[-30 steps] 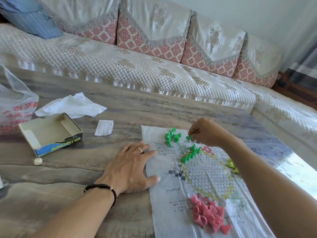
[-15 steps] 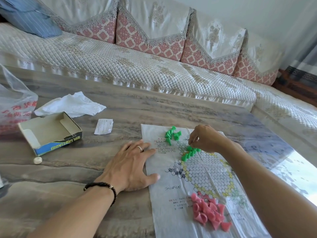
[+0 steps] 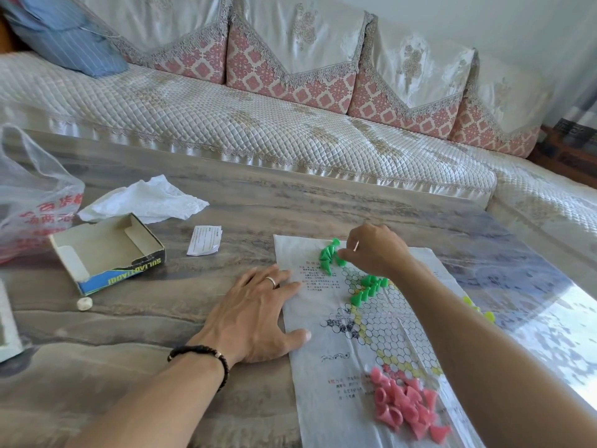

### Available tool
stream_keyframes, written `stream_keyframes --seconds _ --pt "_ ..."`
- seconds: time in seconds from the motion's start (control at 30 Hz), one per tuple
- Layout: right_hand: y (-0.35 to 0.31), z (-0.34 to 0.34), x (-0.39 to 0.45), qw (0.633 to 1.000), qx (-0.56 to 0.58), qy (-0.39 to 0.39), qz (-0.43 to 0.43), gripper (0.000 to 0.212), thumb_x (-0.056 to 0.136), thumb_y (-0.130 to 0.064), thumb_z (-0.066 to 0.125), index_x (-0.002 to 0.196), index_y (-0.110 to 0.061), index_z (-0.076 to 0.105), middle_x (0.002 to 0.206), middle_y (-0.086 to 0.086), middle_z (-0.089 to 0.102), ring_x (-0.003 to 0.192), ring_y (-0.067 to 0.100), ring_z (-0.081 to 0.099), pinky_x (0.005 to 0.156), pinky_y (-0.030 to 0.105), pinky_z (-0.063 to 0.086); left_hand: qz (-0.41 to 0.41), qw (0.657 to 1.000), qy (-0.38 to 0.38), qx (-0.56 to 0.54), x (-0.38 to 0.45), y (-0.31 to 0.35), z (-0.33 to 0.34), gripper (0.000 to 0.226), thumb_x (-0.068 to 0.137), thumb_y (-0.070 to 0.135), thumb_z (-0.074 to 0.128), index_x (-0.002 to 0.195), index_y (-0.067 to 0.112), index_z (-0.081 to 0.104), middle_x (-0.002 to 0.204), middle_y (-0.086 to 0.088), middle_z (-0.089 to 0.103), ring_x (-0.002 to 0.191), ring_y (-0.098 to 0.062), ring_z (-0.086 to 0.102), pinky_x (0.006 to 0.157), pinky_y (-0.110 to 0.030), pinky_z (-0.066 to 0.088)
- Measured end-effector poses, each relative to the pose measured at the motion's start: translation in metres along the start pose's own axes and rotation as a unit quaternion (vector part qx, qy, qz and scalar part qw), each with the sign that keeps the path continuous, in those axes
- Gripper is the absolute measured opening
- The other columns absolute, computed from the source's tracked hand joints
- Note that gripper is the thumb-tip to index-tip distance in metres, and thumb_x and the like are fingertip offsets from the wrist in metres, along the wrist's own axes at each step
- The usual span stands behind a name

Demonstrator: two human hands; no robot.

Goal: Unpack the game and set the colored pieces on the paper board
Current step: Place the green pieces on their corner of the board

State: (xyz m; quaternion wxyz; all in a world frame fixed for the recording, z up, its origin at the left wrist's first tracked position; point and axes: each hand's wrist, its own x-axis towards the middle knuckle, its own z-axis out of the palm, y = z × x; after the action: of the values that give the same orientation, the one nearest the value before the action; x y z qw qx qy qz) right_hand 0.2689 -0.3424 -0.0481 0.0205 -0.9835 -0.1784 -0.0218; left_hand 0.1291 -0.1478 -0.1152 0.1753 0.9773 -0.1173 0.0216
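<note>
Quilted sofa cushions line the background behind a marbled bench [image 3: 193, 318] where a board game is being laid out. A paper board [image 3: 326, 360] lies flat at the bench's near right, printed with a honeycomb of cells. The person's left hand [image 3: 255, 318], fingers straight and spread, presses on the sheet's left edge at about 9 o'clock of the board. The right hand [image 3: 378, 250] reaches to the loose green pieces [image 3: 329, 255] heaped at the board's 11 o'clock corner, its fingertips curled at one of them; whether it already pinches the piece cannot be told. A short row of green pieces [image 3: 368, 287] already stands on cells just below that hand. Pink pieces [image 3: 407, 405] wait in a heap at 5 o'clock on the sheet, and a few yellow pieces [image 3: 481, 310] show at 3 o'clock beyond the right forearm. The emptied box [image 3: 106, 250] sits open at 9 o'clock on the bench, a leaflet [image 3: 205, 239] and crumpled tissue [image 3: 145, 200] beyond it, a plastic bag [image 3: 35, 189] at the far left.

The small cone-shaped pieces look like light, hard plastic, likely to tip or skid at a nudge; each is best pinched near its narrow top between thumb and forefinger and set down base first. The thin, creased paper will likely shift unless held flat.
</note>
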Motion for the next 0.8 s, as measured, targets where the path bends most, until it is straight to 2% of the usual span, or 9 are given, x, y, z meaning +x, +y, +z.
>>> stream_keyframes --seconds 0.07,0.13,0.23,0.33,0.4,0.5,0.57,0.67,0.8 --pt "-0.005 0.010 0.004 0.999 -0.020 0.006 0.032 0.034 0.084 -0.051 0.065 0.086 -0.017 0.063 0.079 -0.001 0.067 0.072 0.018 0.064 0.061 0.028 0.052 0.000 1.000 0.000 -0.001 0.000 -0.001 0.001 0.089 0.072 0.074 0.039 0.149 0.033 0.023 0.159 0.010 0.012 0.145 -0.007 0.001 0.119 -0.034 -0.001" --pt "-0.007 0.019 0.007 0.999 -0.019 0.006 0.049 0.036 0.080 -0.050 0.070 0.083 -0.016 0.061 0.076 0.002 0.065 0.070 0.020 0.063 0.061 0.030 0.053 0.002 1.000 0.002 -0.001 0.002 -0.001 0.002 0.088 0.072 0.074 0.040 0.149 0.034 0.024 0.159 0.011 0.014 0.145 -0.006 0.001 0.119 -0.034 -0.001" --pt "-0.008 0.022 0.009 0.998 0.005 0.009 0.062 0.022 0.079 -0.033 0.074 0.084 -0.015 0.063 0.081 0.006 0.066 0.072 0.023 0.062 0.068 0.037 0.057 0.003 1.000 0.004 0.001 0.003 -0.002 0.003 0.088 0.072 0.074 0.040 0.149 0.034 0.024 0.159 0.011 0.014 0.145 -0.007 0.002 0.119 -0.035 0.000" --pt "-0.006 0.018 0.007 0.998 0.025 -0.008 0.058 0.009 0.078 -0.017 0.069 0.082 -0.015 0.062 0.083 0.006 0.066 0.073 0.022 0.063 0.069 0.038 0.058 0.002 1.000 0.001 0.002 0.002 -0.001 0.003 0.089 0.072 0.075 0.039 0.149 0.034 0.023 0.159 0.011 0.014 0.146 -0.007 0.002 0.120 -0.035 0.000" --pt "-0.002 0.014 0.005 0.997 0.033 -0.008 0.063 0.014 0.077 -0.009 0.062 0.090 -0.013 0.065 0.088 0.006 0.068 0.075 0.023 0.064 0.070 0.037 0.058 0.002 1.000 0.000 0.003 0.002 -0.001 0.003 0.089 0.072 0.075 0.039 0.149 0.034 0.023 0.159 0.010 0.013 0.146 -0.007 0.002 0.120 -0.034 -0.001" --pt "0.003 0.001 -0.001 0.997 0.050 0.013 0.049 0.032 0.080 -0.001 0.055 0.109 -0.004 0.066 0.106 0.010 0.070 0.091 0.027 0.066 0.081 0.037 0.056 0.003 1.000 0.002 0.002 0.002 -0.001 0.002 0.089 0.072 0.075 0.039 0.149 0.034 0.024 0.159 0.010 0.014 0.145 -0.008 0.003 0.119 -0.034 -0.001" --pt "0.004 -0.009 -0.006 0.997 0.071 0.018 0.027 0.035 0.084 0.002 0.050 0.115 -0.005 0.065 0.112 0.007 0.068 0.089 0.022 0.066 0.079 0.032 0.055 0.004 1.000 0.004 0.001 0.002 0.000 0.002 0.089 0.071 0.074 0.039 0.149 0.034 0.024 0.159 0.010 0.014 0.145 -0.008 0.003 0.119 -0.033 -0.002" --pt "0.007 -0.019 -0.015 0.995 0.096 0.021 0.003 0.028 0.087 0.001 0.050 0.106 -0.007 0.069 0.098 0.001 0.067 0.073 0.017 0.065 0.068 0.024 0.054 0.003 1.000 0.004 0.002 0.002 0.000 0.002 0.090 0.070 0.075 0.037 0.149 0.034 0.024 0.159 0.010 0.014 0.145 -0.007 0.003 0.119 -0.033 -0.001" --pt "0.012 -0.025 -0.023 0.991 0.133 0.031 -0.005 0.006 0.087 -0.008 0.064 0.087 -0.011 0.070 0.082 -0.002 0.070 0.075 0.011 0.066 0.074 0.025 0.055 0.006 1.000 0.006 -0.001 0.002 -0.001 0.003 0.093 0.067 0.078 0.032 0.149 0.035 0.024 0.159 0.010 0.014 0.145 -0.007 0.002 0.119 -0.032 -0.002"
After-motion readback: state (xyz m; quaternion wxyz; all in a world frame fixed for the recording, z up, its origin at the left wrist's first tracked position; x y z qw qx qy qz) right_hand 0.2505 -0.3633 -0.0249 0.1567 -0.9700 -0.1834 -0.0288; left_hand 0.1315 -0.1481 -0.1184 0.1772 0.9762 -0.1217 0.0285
